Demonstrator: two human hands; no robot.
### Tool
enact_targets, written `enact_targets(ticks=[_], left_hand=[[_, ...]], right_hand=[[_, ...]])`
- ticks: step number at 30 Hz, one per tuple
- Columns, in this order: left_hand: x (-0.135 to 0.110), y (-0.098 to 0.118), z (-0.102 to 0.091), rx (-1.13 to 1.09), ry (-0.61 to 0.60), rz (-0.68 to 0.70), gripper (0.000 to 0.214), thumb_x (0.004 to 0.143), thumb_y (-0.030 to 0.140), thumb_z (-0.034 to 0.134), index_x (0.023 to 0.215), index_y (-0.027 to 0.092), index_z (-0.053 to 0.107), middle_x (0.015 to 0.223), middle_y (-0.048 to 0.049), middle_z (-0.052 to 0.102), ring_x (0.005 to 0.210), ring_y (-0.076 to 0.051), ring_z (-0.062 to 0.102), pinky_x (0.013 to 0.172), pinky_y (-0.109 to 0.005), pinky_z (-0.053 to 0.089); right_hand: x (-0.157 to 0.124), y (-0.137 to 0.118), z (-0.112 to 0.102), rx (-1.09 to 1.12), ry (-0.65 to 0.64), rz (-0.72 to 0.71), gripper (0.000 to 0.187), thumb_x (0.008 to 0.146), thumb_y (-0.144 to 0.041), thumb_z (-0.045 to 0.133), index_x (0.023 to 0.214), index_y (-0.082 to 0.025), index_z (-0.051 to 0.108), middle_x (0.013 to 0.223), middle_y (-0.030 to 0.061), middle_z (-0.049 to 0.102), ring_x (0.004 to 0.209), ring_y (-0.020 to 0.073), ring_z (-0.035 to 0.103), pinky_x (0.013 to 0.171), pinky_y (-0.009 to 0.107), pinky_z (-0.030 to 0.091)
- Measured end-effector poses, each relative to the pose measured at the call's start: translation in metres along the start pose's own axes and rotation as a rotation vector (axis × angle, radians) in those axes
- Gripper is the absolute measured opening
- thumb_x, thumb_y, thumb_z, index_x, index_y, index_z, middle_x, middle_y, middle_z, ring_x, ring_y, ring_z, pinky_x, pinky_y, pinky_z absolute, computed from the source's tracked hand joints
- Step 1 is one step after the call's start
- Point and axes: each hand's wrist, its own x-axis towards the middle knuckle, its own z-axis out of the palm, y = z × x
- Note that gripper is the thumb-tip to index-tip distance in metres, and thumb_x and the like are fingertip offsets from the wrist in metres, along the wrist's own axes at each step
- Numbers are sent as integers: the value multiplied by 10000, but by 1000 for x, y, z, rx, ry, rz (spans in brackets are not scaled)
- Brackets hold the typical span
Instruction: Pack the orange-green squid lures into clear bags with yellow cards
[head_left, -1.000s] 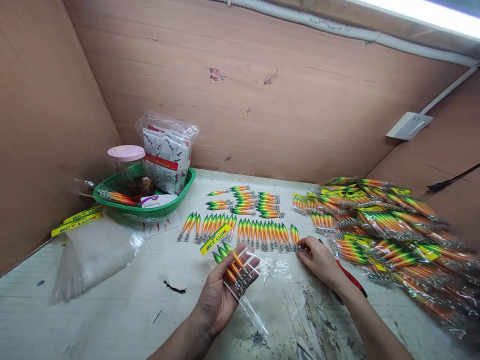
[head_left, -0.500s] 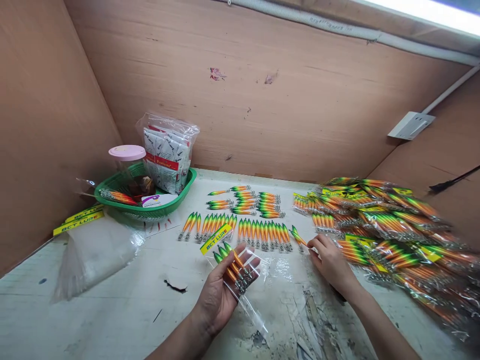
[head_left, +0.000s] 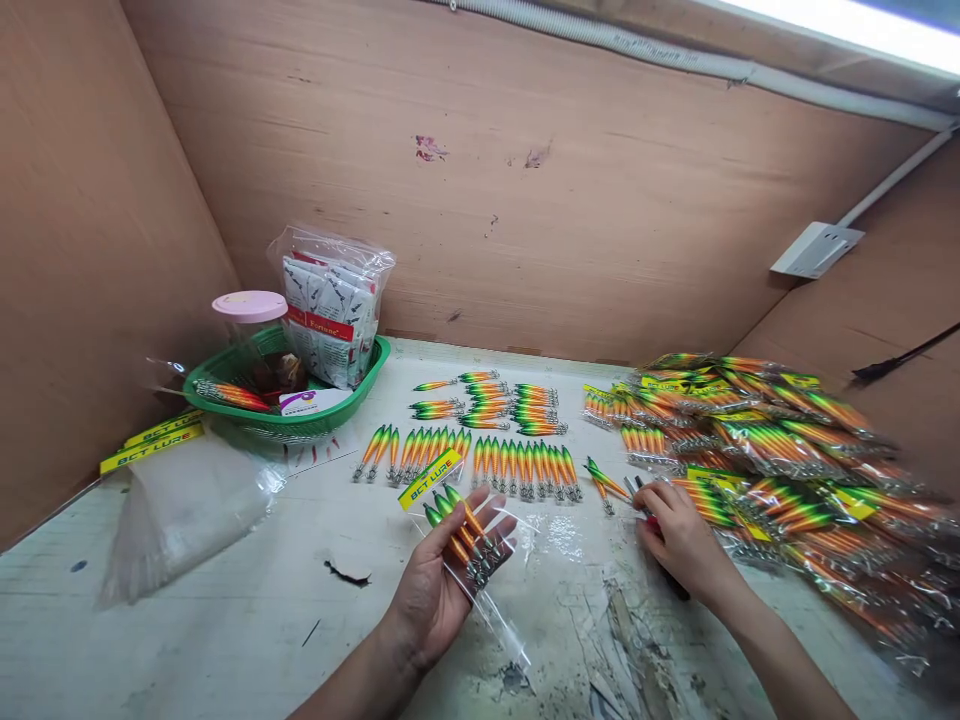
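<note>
My left hand (head_left: 435, 590) lies palm up and holds a clear plastic bag (head_left: 480, 560) with a yellow header card and several green-orange lures inside. My right hand (head_left: 679, 535) rests on the table to the right, fingers curled over a red-handled tool (head_left: 658, 545), next to two loose lures (head_left: 604, 482). A long row of green-orange lures (head_left: 480, 458) lies on the table just beyond both hands, with smaller groups of lures (head_left: 495, 400) further back.
A big heap of bagged lures (head_left: 780, 460) fills the right side. At back left stands a green basket (head_left: 352, 385) with a pink-lidded jar and a packet. A stack of clear bags (head_left: 187, 505) and yellow cards (head_left: 154, 442) lie at left. Wooden walls enclose the worn table.
My right hand has slid from the right end of the lure row to the right, pulling two lures aside, and now curls over the red-handled tool. The left hand has barely moved.
</note>
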Motion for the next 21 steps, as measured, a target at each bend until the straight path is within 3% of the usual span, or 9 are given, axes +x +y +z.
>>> enact_targets(ticks=[4,9,14,21], left_hand=[[-1,0,1,7,2,2,344,839,216,557,1161,94,573,1200,-149,618,991,-277,645,847,-381,539],[-2,0,4,12,19,3,327,853,207,535,1154,82,569,1174,-147,634,965,-273,655,821,-372,552],[-2,0,3,16,17,12,326,846,205,546,1149,86,572,1174,-139,636,980,-277,650,823,-370,554],[-1,-1,1,26,13,11,338,835,224,565,1144,86,577,1179,-150,631,997,-283,643,821,-375,553]], right_hand=[[6,8,3,-28,-9,5,184,768,-127,389,807,-210,549,876,92,604,878,264,482,759,432,394],[12,-2,7,22,-77,-21,115,828,-226,439,789,-204,546,802,64,594,777,220,505,689,367,414],[6,-10,0,100,-139,-71,104,798,-232,511,887,-218,562,873,46,610,801,201,545,676,335,445],[3,-10,1,148,-81,-111,64,807,-223,489,805,-200,548,795,63,615,759,211,551,664,367,463]])
